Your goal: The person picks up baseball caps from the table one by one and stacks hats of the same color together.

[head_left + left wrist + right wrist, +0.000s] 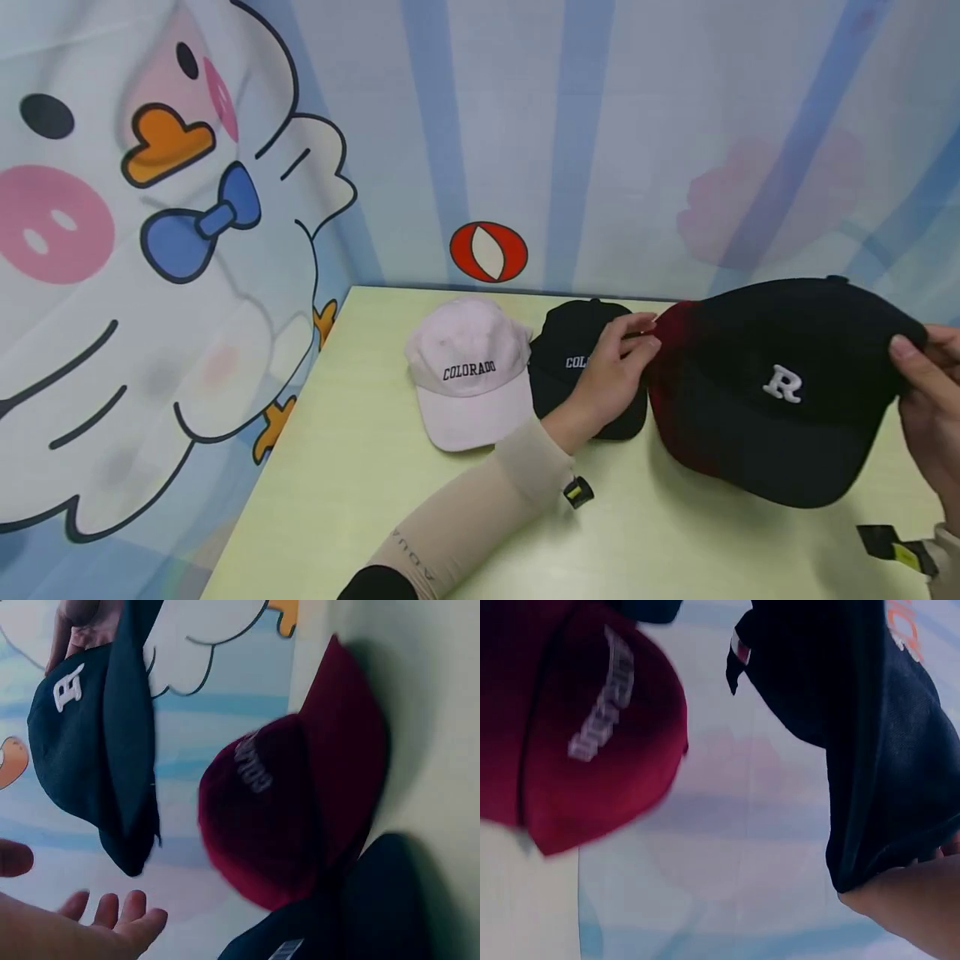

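Note:
A black cap [738, 358] with a white letter R is held up above the table by my right hand [924, 396], whose thumb and fingers pinch its right side. In the right wrist view the cap [907, 742] hangs from that hand. My left hand [617, 371] is by the cap's left edge in the head view; the left wrist view shows its fingers [135, 919] spread and apart from the cap. Behind the held cap is a dark red cap [262, 810] with white lettering, mostly hidden in the head view.
On the pale yellow table [322, 500], a pale pink cap [472, 375] lettered COLORADO lies beside another black cap [558, 333], partly covered by my left hand. A printed cloth [495, 125] with a cartoon bird stands along the back and left.

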`<action>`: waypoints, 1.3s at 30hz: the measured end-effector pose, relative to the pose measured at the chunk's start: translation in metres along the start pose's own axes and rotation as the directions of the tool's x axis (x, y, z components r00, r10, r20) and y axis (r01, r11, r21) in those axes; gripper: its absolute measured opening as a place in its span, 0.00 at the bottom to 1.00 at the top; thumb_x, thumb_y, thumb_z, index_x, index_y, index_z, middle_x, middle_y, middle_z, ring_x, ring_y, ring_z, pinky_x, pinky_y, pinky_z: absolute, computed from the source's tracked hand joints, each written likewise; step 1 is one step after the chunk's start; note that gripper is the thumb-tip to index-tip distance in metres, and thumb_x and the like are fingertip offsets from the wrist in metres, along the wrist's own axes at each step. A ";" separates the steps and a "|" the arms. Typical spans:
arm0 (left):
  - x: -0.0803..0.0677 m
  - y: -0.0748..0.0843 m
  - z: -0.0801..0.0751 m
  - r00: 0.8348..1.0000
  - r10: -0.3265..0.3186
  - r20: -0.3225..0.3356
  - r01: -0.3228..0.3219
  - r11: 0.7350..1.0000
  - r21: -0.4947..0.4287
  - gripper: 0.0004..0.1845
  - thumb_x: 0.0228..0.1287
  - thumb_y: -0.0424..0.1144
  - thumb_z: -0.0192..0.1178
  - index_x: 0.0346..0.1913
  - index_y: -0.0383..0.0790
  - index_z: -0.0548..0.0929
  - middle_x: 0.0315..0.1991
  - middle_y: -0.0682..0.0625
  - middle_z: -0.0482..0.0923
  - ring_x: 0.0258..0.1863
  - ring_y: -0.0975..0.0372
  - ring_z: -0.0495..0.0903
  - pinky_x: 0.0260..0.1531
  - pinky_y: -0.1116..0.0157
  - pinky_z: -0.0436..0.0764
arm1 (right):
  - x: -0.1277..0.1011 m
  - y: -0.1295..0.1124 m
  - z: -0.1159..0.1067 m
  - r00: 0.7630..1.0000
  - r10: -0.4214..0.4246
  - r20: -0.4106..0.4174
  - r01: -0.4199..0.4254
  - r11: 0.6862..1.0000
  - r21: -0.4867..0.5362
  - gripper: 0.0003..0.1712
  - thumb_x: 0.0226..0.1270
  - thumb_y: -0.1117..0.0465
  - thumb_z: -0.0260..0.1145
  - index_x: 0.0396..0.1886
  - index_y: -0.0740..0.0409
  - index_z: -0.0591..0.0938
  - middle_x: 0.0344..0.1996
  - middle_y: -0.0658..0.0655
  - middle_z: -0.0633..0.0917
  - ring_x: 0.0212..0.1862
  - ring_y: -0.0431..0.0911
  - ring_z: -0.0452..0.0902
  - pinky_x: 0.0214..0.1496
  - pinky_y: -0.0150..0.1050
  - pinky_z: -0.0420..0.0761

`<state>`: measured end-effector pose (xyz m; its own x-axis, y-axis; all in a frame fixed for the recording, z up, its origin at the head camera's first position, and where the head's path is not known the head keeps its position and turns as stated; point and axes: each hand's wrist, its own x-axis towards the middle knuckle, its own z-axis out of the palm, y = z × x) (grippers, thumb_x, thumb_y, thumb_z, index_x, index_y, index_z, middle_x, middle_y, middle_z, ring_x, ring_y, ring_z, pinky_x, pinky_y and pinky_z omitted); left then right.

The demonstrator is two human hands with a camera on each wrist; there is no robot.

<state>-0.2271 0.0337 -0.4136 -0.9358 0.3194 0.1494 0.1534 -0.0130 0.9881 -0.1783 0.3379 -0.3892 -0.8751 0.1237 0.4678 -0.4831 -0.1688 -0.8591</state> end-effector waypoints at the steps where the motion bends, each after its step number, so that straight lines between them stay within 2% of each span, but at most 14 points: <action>1: 0.001 0.002 -0.004 1.000 0.019 0.004 -0.019 0.999 0.037 0.24 0.82 0.44 0.50 0.74 0.43 0.69 0.70 0.45 0.68 0.69 0.59 0.75 0.69 0.69 0.72 | -0.001 -0.002 0.011 1.000 -0.005 0.010 0.005 1.000 0.022 0.18 0.79 0.77 0.51 0.63 0.67 0.76 0.52 0.52 0.85 0.62 0.39 0.77 0.74 0.29 0.62; 2: 0.002 0.004 -0.008 0.999 0.037 0.007 -0.037 0.996 0.084 0.24 0.82 0.45 0.50 0.75 0.43 0.70 0.71 0.45 0.67 0.71 0.57 0.73 0.71 0.67 0.71 | -0.002 -0.001 0.019 1.000 -0.004 0.009 0.004 1.000 0.031 0.13 0.78 0.77 0.53 0.55 0.69 0.79 0.42 0.52 0.85 0.52 0.40 0.81 0.67 0.29 0.70; 5: 0.004 0.008 -0.017 0.996 0.076 0.036 -0.081 0.976 0.204 0.25 0.83 0.48 0.49 0.76 0.46 0.70 0.75 0.47 0.64 0.75 0.56 0.68 0.76 0.60 0.66 | -0.002 0.001 0.040 0.998 0.051 0.046 -0.053 0.998 0.035 0.12 0.77 0.77 0.55 0.52 0.68 0.80 0.41 0.52 0.84 0.50 0.41 0.80 0.62 0.28 0.73; 7: 0.005 0.010 -0.023 0.995 0.083 0.053 -0.094 0.956 0.279 0.26 0.82 0.52 0.49 0.77 0.51 0.69 0.77 0.51 0.63 0.77 0.59 0.65 0.77 0.58 0.64 | -0.002 0.005 0.052 0.993 0.090 0.078 -0.094 0.995 0.041 0.11 0.76 0.76 0.56 0.51 0.67 0.81 0.41 0.51 0.83 0.50 0.41 0.79 0.61 0.28 0.74; 12: 0.006 0.009 -0.036 0.994 0.054 0.095 -0.083 0.939 0.332 0.27 0.81 0.57 0.49 0.77 0.58 0.70 0.78 0.57 0.66 0.78 0.63 0.63 0.78 0.56 0.64 | 0.002 0.015 0.076 0.973 0.162 0.166 -0.181 0.978 0.106 0.13 0.76 0.78 0.54 0.50 0.66 0.82 0.38 0.52 0.85 0.44 0.43 0.82 0.49 0.30 0.82; 17: 0.001 0.004 -0.049 0.996 0.009 0.093 -0.043 0.930 0.365 0.25 0.79 0.58 0.52 0.72 0.55 0.76 0.75 0.56 0.71 0.75 0.64 0.68 0.75 0.58 0.68 | 0.007 0.027 0.091 0.951 0.243 0.192 -0.263 0.961 0.090 0.12 0.77 0.74 0.57 0.50 0.61 0.84 0.39 0.51 0.85 0.41 0.42 0.82 0.42 0.31 0.85; 20: 0.002 0.001 -0.059 0.995 0.052 0.082 -0.077 0.937 0.341 0.19 0.79 0.54 0.55 0.62 0.50 0.81 0.63 0.54 0.81 0.62 0.66 0.78 0.64 0.65 0.75 | 0.010 0.033 0.097 0.938 0.294 0.184 -0.303 0.953 0.023 0.10 0.77 0.71 0.60 0.49 0.58 0.84 0.39 0.49 0.85 0.41 0.41 0.82 0.41 0.30 0.85; 22: 0.004 -0.001 -0.066 0.993 0.085 0.085 -0.106 0.952 0.287 0.13 0.80 0.50 0.55 0.54 0.46 0.80 0.48 0.52 0.84 0.48 0.66 0.80 0.51 0.69 0.75 | 0.012 0.037 0.101 0.927 0.329 0.178 -0.328 0.944 -0.034 0.08 0.76 0.68 0.63 0.49 0.56 0.85 0.39 0.47 0.85 0.41 0.40 0.82 0.41 0.29 0.84; 24: 0.006 -0.001 -0.074 0.990 0.105 0.096 -0.125 0.965 0.229 0.10 0.81 0.46 0.55 0.48 0.43 0.76 0.33 0.52 0.78 0.34 0.64 0.75 0.40 0.69 0.71 | 0.014 0.041 0.105 0.917 0.360 0.172 -0.351 0.933 -0.086 0.06 0.75 0.65 0.65 0.48 0.54 0.85 0.39 0.46 0.85 0.40 0.39 0.82 0.39 0.29 0.84; 27: 0.008 -0.001 -0.082 0.988 0.104 0.114 -0.122 0.978 0.171 0.09 0.81 0.43 0.54 0.46 0.40 0.73 0.21 0.52 0.64 0.24 0.62 0.65 0.33 0.68 0.65 | 0.019 0.047 0.110 0.906 0.393 0.158 -0.377 0.918 -0.123 0.06 0.75 0.62 0.67 0.47 0.53 0.85 0.38 0.45 0.86 0.39 0.38 0.82 0.39 0.29 0.84; 29: 0.010 0.000 -0.087 0.989 0.096 0.114 -0.114 0.980 0.163 0.09 0.82 0.44 0.54 0.45 0.40 0.72 0.19 0.53 0.59 0.22 0.61 0.62 0.32 0.68 0.64 | 0.022 0.052 0.113 0.900 0.408 0.150 -0.393 0.911 -0.123 0.06 0.74 0.60 0.68 0.47 0.52 0.85 0.38 0.44 0.86 0.38 0.38 0.83 0.39 0.28 0.84; 34: 0.012 -0.002 -0.097 0.996 0.063 0.066 -0.073 0.983 0.167 0.12 0.78 0.46 0.59 0.42 0.43 0.70 0.21 0.54 0.58 0.26 0.61 0.66 0.35 0.67 0.66 | 0.028 0.064 0.118 0.887 0.447 0.113 -0.434 0.892 -0.127 0.07 0.72 0.56 0.70 0.46 0.50 0.85 0.38 0.44 0.85 0.37 0.37 0.83 0.38 0.28 0.84; 36: 0.014 -0.003 -0.101 0.998 0.041 0.041 -0.047 0.985 0.166 0.13 0.76 0.47 0.62 0.42 0.44 0.70 0.22 0.54 0.61 0.29 0.61 0.69 0.37 0.66 0.67 | 0.029 0.068 0.119 0.881 0.462 0.099 -0.448 0.883 -0.138 0.08 0.72 0.54 0.71 0.46 0.49 0.85 0.38 0.44 0.85 0.37 0.38 0.82 0.37 0.28 0.84; 39: 0.017 -0.008 -0.107 1.000 0.003 -0.003 -0.003 0.989 0.145 0.13 0.74 0.47 0.64 0.44 0.45 0.72 0.25 0.55 0.70 0.32 0.62 0.74 0.40 0.67 0.70 | 0.030 0.075 0.122 0.869 0.489 0.068 -0.472 0.864 -0.175 0.10 0.71 0.52 0.71 0.47 0.49 0.85 0.39 0.43 0.83 0.41 0.38 0.78 0.40 0.27 0.82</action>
<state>-0.2784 -0.0617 -0.4148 -0.9361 0.3166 0.1529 0.2004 0.1233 0.9719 -0.2444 0.2096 -0.4138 -0.9991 -0.0416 0.0005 0.0008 -0.0330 -0.9995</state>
